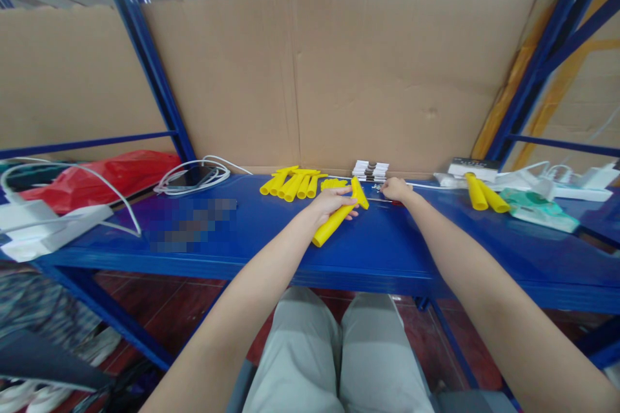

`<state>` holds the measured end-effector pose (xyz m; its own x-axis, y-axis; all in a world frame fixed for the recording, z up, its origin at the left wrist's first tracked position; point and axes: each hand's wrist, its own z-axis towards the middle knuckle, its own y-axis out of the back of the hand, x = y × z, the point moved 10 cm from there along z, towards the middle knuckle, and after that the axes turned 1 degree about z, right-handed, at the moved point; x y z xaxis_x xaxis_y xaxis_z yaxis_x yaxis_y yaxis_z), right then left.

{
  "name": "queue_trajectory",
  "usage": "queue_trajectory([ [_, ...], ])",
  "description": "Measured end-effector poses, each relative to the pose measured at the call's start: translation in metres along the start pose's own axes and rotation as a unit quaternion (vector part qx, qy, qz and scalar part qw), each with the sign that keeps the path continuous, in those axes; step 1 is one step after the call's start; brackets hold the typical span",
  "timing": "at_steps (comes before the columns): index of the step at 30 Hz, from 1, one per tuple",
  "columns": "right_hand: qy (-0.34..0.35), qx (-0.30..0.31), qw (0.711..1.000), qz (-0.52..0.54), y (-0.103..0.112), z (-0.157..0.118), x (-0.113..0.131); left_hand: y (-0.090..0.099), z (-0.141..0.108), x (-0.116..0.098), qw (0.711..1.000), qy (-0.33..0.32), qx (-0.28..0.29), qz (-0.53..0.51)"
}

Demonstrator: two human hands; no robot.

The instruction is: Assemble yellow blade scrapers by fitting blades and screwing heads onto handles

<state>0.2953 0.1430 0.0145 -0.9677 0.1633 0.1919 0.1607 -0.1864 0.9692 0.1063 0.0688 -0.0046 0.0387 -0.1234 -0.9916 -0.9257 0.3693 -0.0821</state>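
My left hand (334,202) is closed around a yellow plastic scraper-like handle (331,227), a round tube with a wide flat head, tilted above the blue table. To its right, my right hand (396,189) has its fingers pinched together at some small loose pieces (377,186); what they hold is too small to make out. A thin metal shaft with a red end, like a screwdriver (385,201), shows just below that hand; whether the hand grips it I cannot tell. Behind my left hand lie a row of similar yellow handles (292,186) and some flat yellow pieces (334,184).
White stacked pieces (370,171) stand against the cardboard wall (363,77). Two yellow tubes (485,193) and a green packet (537,210) lie right. Left are a coiled white cable (217,175), a phone (194,177), a red bag (111,177) and a power strip (58,232).
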Motion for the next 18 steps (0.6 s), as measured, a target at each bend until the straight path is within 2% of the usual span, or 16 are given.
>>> queue_trajectory([
  [6,0.037,-0.027,0.999,-0.015,0.002,-0.001,0.006,0.0,-0.002,0.0,1.0,0.008,-0.004,-0.003],
  [12,0.073,-0.022,0.996,-0.049,-0.001,-0.003,0.014,-0.001,-0.002,-0.001,1.0,0.003,-0.002,0.005],
  [18,0.078,-0.021,0.995,-0.064,-0.001,-0.005,0.017,0.0,-0.002,0.0,1.0,0.006,-0.007,0.005],
])
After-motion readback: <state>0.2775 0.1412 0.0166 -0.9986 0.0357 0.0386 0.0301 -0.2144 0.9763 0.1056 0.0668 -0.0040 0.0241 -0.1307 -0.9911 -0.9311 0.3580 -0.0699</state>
